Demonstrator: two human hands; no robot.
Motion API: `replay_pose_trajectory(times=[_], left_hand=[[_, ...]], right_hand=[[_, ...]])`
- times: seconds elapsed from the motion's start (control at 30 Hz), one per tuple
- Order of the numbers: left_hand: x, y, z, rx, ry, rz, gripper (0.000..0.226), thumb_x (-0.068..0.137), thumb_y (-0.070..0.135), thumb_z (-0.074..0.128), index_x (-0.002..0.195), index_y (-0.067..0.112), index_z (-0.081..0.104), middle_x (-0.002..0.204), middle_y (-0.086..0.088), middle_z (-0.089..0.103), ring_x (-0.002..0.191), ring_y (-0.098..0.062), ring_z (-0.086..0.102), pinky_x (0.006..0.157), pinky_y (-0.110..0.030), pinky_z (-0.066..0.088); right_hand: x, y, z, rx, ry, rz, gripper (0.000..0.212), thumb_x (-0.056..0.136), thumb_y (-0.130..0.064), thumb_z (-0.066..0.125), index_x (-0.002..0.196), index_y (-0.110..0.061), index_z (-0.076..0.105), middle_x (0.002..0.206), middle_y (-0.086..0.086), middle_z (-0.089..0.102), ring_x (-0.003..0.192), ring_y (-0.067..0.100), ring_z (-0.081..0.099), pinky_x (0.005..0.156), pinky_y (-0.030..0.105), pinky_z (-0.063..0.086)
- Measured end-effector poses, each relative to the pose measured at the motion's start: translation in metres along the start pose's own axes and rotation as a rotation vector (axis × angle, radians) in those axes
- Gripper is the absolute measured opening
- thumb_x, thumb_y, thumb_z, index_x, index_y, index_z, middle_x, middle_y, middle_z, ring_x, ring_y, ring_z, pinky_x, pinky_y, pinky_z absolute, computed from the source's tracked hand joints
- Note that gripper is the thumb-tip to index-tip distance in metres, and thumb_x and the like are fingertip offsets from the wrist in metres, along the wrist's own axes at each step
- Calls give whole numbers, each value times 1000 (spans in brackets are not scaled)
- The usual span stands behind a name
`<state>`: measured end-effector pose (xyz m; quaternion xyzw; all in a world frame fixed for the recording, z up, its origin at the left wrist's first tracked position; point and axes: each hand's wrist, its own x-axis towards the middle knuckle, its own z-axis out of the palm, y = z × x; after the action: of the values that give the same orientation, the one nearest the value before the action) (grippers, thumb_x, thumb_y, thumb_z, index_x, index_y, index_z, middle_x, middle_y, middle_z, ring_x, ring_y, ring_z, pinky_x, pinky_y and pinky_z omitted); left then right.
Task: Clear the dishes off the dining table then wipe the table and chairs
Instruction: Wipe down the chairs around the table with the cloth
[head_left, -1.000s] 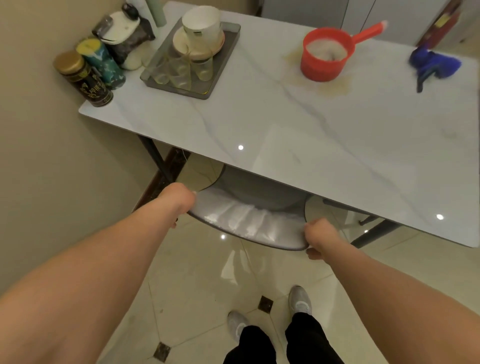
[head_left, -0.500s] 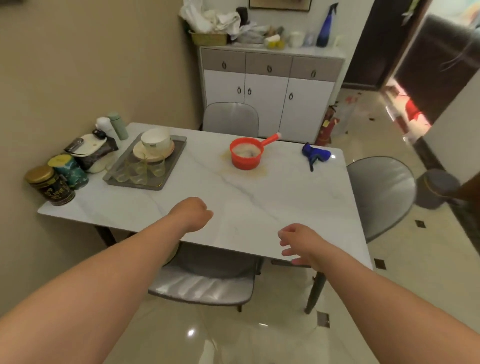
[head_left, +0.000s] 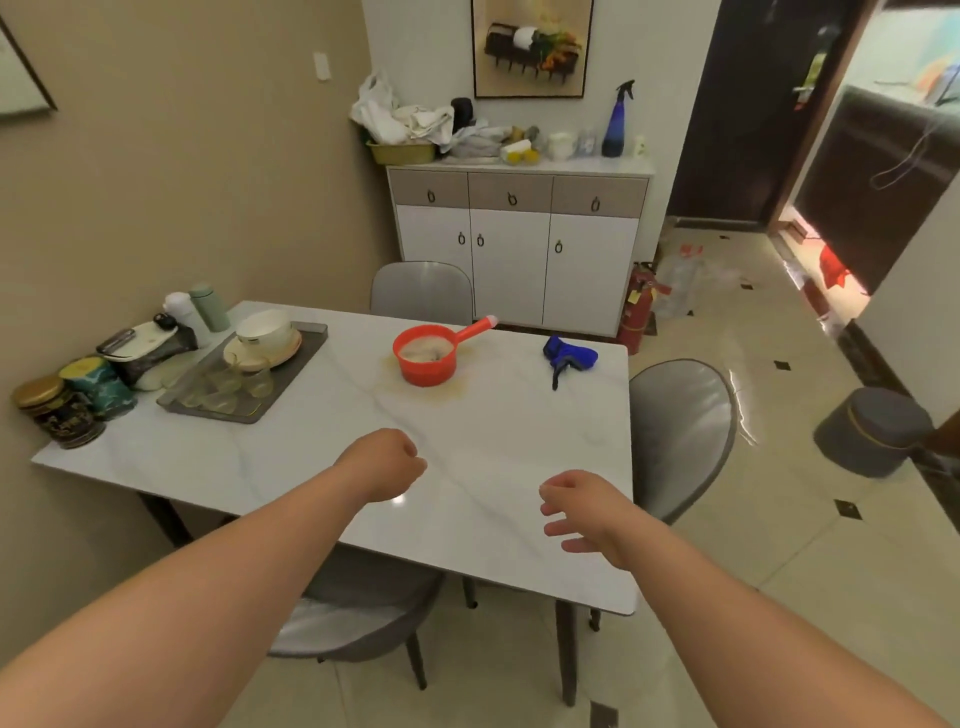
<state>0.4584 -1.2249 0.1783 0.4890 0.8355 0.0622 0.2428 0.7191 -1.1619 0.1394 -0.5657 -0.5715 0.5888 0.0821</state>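
- The red scoop (head_left: 426, 355) stands at frame centre on the white table (head_left: 498, 467), above both hands, its handle running up and to the right.
- The right hand (head_left: 584, 512), empty with fingers loosely spread, hovers at the lower right; the blue cloth (head_left: 569, 357) lies straight above it and looks nearer to it.
- The left hand (head_left: 387, 464), curled and seemingly empty, though its fingers are hidden, lies below the scoop.
- Bare tabletop separates hands from both; the tray (head_left: 291, 376) of dishes sits at the left, clear of the path.
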Motion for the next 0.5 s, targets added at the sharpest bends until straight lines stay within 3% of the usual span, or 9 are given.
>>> replay_pose_trajectory(times=[0.07,0.2,0.23,0.27,0.33,0.5], left_hand=[[3,46,17,13,-3,-3,22,99,31,55,82,17,54,83,0,53,79,-19,53,72,-31,46],[14,135,54,39,-19,19,13,96,34,56,85,28,53,102,0,55,92,-20,53,87,-32,46],[19,156,62,46,-42,28,10,96,36,56,98,27,61,111,-1,59,102,-20,56,94,-33,46],[25,174,70,58,-62,27,27,97,39,57,119,24,63,126,-1,61,115,-21,57,101,-33,45],[34,204,80,97,-98,35,51,98,42,57,145,22,50,145,1,54,131,-21,52,108,-33,43],[85,253,93,151,-144,38,58,99,41,55,152,21,40,148,-2,53,134,-23,51,109,-34,42]], right_hand=[[3,11,-44,1,-22,-4,26,100,-33,57,123,-21,59,115,1,65,98,18,70,90,39,59],[10,31,-133,50,3,2,21,100,-28,57,118,-18,61,115,6,65,96,21,70,88,39,59],[14,31,-157,79,27,5,20,100,-27,56,117,-16,61,115,7,66,95,22,70,86,39,60],[16,30,-177,105,40,1,19,101,-27,56,116,-16,61,115,8,66,95,23,70,85,38,60],[27,26,-209,136,69,-8,21,102,-28,54,118,-16,60,114,8,67,95,23,70,84,38,60],[61,7,-259,184,95,-79,18,103,-27,53,117,-18,60,111,8,68,90,23,73,73,34,63]])
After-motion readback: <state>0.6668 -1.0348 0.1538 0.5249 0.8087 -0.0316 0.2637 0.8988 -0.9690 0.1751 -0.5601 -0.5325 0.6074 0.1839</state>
